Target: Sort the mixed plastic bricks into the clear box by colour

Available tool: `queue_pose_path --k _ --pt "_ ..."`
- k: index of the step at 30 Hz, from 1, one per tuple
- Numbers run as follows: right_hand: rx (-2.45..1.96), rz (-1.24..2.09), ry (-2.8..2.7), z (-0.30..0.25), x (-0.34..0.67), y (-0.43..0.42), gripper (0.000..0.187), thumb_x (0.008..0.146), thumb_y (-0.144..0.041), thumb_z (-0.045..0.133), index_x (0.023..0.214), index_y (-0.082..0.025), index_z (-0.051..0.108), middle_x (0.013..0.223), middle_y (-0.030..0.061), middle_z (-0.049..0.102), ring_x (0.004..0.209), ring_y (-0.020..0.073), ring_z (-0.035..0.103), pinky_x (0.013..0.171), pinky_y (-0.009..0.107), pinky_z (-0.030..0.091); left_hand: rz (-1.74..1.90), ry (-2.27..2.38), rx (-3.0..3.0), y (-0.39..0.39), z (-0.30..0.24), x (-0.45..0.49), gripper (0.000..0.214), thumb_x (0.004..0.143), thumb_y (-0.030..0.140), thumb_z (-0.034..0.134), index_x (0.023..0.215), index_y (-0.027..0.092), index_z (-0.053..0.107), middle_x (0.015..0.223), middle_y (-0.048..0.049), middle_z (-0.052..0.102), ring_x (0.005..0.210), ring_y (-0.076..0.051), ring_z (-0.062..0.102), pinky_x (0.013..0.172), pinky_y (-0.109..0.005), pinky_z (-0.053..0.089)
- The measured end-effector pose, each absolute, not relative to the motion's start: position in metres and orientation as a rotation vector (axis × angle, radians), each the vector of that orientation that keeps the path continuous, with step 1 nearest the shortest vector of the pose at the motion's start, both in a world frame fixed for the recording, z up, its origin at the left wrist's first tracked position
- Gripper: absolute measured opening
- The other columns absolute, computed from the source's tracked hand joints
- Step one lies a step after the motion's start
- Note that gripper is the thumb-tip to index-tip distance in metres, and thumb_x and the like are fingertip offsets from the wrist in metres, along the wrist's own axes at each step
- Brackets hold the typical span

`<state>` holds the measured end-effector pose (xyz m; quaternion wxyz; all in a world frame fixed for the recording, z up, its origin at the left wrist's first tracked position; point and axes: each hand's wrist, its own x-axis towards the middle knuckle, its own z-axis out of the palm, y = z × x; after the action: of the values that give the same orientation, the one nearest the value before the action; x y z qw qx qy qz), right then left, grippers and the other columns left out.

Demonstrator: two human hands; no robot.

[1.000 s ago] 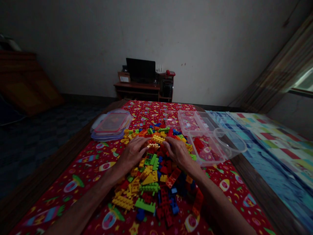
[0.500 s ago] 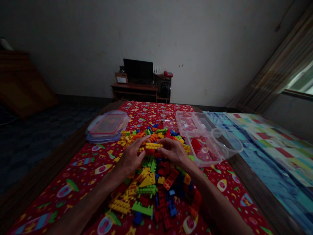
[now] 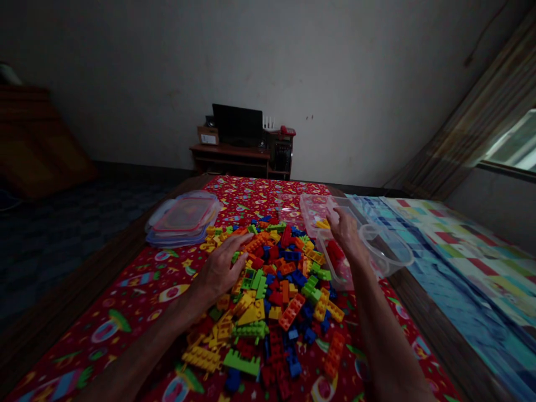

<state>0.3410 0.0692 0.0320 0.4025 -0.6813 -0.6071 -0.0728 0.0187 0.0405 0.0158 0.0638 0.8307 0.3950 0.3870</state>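
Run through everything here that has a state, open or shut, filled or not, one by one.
left hand: open, spread on the brick pile.
right hand: over the near container, grip unclear.
brick pile: loose, mixed colours.
near container: open, red bricks inside.
round tub: open, looks empty.
lids: off, stacked.
monitor: screen dark.

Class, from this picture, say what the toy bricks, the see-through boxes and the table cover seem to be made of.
Toy bricks: hard moulded plastic, bright solid colours, studded tops. See-through boxes: clear rigid plastic; the cover shows through, rims glint. Table cover: probably printed fabric or vinyl; too dim to tell.
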Motion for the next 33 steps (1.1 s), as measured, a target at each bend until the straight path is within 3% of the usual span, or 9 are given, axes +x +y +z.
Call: queue_pose_path --k 3,8,17,21,25,29,33 --pt "-1.654 -0.122 -1.576 0.035 0.324 0.055 0.039 0.09 -0.036 0.042 0.114 -0.013 0.063 0.108 0.0169 0.068 0.098 0.0246 0.062 0.089 0.039 0.045 1.158 1.127 2.555 0.044 0.009 0.017 0.032 0.089 0.022 0.042 0.115 0.018 0.059 0.116 -0.0091 0.063 0.11 -0.022 0.059 0.097 -0.038 0.048" --pt "-1.485 0.144 -1.731 0.053 0.285 0.036 0.03 0.087 -0.03 0.046 0.098 -0.016 0.071 0.089 0.0099 0.073 0.076 0.0191 0.066 0.07 0.029 0.048 1.067 1.083 2.639 0.047 0.0 0.015 0.03 0.089 0.019 0.042 0.109 0.017 0.064 0.117 -0.0101 0.063 0.109 -0.021 0.059 0.096 -0.037 0.049" --pt "-1.512 0.18 -2.02 0.052 0.261 0.021 0.024 0.088 -0.02 0.047 0.08 -0.016 0.069 0.064 0.0029 0.062 0.054 0.0118 0.049 0.053 0.023 0.028 0.944 1.339 2.54 0.068 -0.006 -0.006 0.035 0.087 0.03 0.044 0.112 0.014 0.063 0.119 -0.0143 0.062 0.111 -0.026 0.058 0.097 -0.043 0.046" --pt "-1.538 0.205 -2.063 0.057 0.257 0.018 0.023 0.088 -0.02 0.046 0.079 -0.016 0.066 0.059 0.0006 0.055 0.051 0.01 0.04 0.052 0.023 0.023 0.786 1.477 2.426 0.071 -0.005 -0.012 0.041 0.08 0.038 0.053 0.112 0.015 0.065 0.111 -0.0138 0.067 0.103 -0.029 0.062 0.091 -0.043 0.049" --pt "-1.52 0.198 -2.103 0.055 0.255 0.016 0.022 0.089 -0.02 0.046 0.077 -0.016 0.064 0.058 -0.0008 0.051 0.049 0.0087 0.036 0.052 0.024 0.021 0.71 1.527 2.306 0.066 0.005 -0.009 0.047 0.072 0.033 0.062 0.117 0.019 0.064 0.111 -0.0091 0.069 0.1 -0.027 0.065 0.09 -0.039 0.05" --pt "-1.504 0.188 -2.115 0.046 0.254 0.019 0.02 0.089 -0.021 0.046 0.082 -0.017 0.065 0.061 0.0004 0.056 0.051 0.0088 0.04 0.052 0.023 0.022 0.821 1.528 2.1 0.059 0.02 -0.003 0.052 0.069 0.031 0.065 0.119 0.022 0.063 0.1 -0.005 0.074 0.09 -0.026 0.068 0.085 -0.036 0.052" --pt "-1.485 0.19 -2.17 0.04 0.251 0.021 0.02 0.086 -0.017 0.047 0.09 -0.017 0.067 0.066 0.0031 0.061 0.056 0.0107 0.049 0.055 0.023 0.026 0.926 1.332 1.864 0.053 0.028 0.002 0.058 0.065 0.046 0.07 0.116 0.02 0.065 0.101 -0.0072 0.074 0.096 -0.029 0.068 0.085 -0.039 0.053"
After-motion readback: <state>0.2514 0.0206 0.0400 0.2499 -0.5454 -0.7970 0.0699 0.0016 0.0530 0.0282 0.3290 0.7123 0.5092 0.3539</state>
